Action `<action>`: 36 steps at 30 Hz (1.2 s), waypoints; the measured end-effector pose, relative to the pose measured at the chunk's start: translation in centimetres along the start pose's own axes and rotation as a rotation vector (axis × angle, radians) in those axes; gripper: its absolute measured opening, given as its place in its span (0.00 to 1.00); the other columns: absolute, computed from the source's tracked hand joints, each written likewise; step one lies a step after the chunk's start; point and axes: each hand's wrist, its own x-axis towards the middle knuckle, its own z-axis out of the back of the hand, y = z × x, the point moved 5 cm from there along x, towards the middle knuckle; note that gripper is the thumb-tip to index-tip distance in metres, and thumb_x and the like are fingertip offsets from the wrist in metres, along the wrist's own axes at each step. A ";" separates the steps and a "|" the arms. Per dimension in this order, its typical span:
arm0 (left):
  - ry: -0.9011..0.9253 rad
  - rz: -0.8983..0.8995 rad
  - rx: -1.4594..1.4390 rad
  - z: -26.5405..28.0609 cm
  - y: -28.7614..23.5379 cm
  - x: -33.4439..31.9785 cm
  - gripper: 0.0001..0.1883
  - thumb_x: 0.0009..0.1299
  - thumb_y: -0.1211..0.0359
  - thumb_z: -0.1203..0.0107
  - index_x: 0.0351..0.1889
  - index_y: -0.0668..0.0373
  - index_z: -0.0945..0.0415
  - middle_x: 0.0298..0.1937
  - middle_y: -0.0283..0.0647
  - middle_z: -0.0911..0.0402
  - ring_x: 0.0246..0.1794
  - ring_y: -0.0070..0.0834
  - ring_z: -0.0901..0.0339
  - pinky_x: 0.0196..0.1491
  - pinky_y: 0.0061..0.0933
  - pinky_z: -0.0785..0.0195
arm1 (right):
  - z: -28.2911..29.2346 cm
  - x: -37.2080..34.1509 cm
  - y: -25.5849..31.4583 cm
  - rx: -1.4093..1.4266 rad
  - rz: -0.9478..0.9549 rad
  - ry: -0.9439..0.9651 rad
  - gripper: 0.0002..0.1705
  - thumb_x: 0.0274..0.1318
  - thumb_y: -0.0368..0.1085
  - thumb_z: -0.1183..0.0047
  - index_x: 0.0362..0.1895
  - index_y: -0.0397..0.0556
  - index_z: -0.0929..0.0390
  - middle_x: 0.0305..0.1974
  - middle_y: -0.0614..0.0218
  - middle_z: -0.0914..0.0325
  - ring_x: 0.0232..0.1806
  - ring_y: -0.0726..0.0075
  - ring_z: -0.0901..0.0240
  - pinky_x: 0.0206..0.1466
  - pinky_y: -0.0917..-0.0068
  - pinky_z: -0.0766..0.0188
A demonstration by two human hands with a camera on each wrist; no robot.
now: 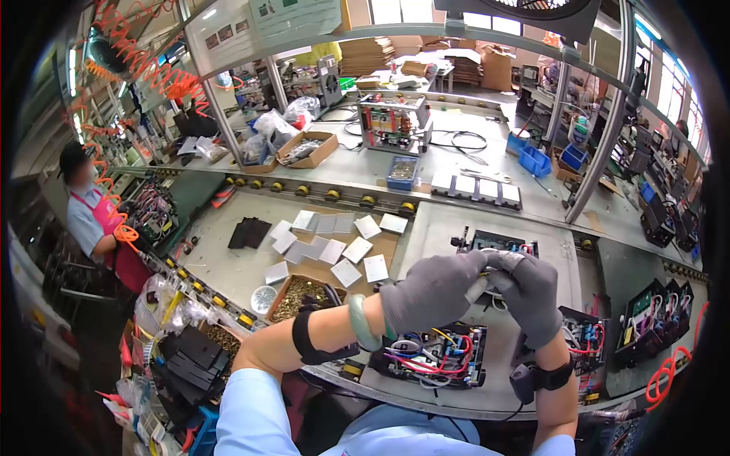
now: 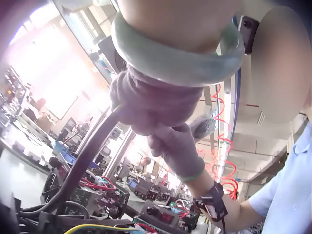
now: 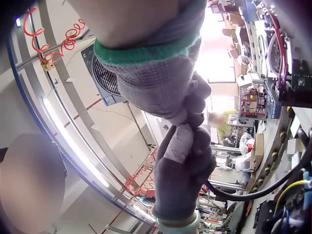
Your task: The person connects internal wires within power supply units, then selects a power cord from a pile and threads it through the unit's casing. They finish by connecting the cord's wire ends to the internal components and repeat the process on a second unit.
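Observation:
Both hands wear grey knit gloves and meet at the fingertips above the bench. My left hand (image 1: 430, 292), with a pale green bangle on its wrist, grips a thick black cable (image 2: 84, 163). That cable hangs from the glove down to the open electronic units below, as the right wrist view also shows. My right hand (image 1: 532, 296) has bent fingers against the left fingertips; I cannot tell what lies between them. Beneath the hands is an open unit (image 1: 433, 357) with red, blue and yellow wires. Another unit (image 1: 502, 243) stands just beyond them, partly hidden.
White square plates (image 1: 334, 251) lie scattered left of the hands, near black sheets (image 1: 249, 232). A carton of small metal parts (image 1: 300, 298) and a white bowl (image 1: 264, 299) are closer. More open units (image 1: 654, 319) stand at right. A roller rail (image 1: 332, 195) crosses behind. Another person (image 1: 99, 213) is at far left.

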 end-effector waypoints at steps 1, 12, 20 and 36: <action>-0.020 0.005 0.124 0.1 -0.1 -0.3 0.11 0.72 0.68 0.47 0.50 0.60 0.30 0.28 0.51 0.21 0.31 0.53 0.20 0.32 0.47 0.27 | -0.1 -0.1 0.1 -0.038 0.030 0.004 0.13 0.47 0.29 0.34 0.40 0.43 0.16 0.37 0.56 0.16 0.35 0.53 0.16 0.37 0.66 0.20; 0.060 0.007 0.120 0.1 1.0 -0.5 0.06 0.71 0.69 0.49 0.43 0.60 0.30 0.25 0.48 0.23 0.28 0.49 0.20 0.29 0.47 0.28 | -2.0 -0.3 0.9 -0.603 0.401 0.050 0.10 0.48 0.38 0.38 0.37 0.51 0.18 0.33 0.68 0.22 0.34 0.63 0.22 0.35 0.67 0.25; 0.028 -0.019 0.349 -0.7 4.1 0.9 0.06 0.68 0.71 0.50 0.41 0.56 0.25 0.24 0.45 0.20 0.25 0.43 0.18 0.27 0.40 0.27 | -4.4 1.3 -2.5 -0.535 0.322 0.169 0.07 0.53 0.41 0.40 0.31 0.54 0.22 0.28 0.66 0.26 0.29 0.59 0.23 0.30 0.63 0.28; 0.331 0.272 0.234 -5.2 18.2 2.1 0.11 0.76 0.62 0.53 0.41 0.58 0.23 0.31 0.54 0.19 0.34 0.56 0.20 0.40 0.52 0.27 | -7.8 -0.1 -15.0 -0.582 -0.063 0.336 0.14 0.58 0.40 0.44 0.48 0.53 0.17 0.51 0.63 0.22 0.56 0.52 0.27 0.60 0.57 0.33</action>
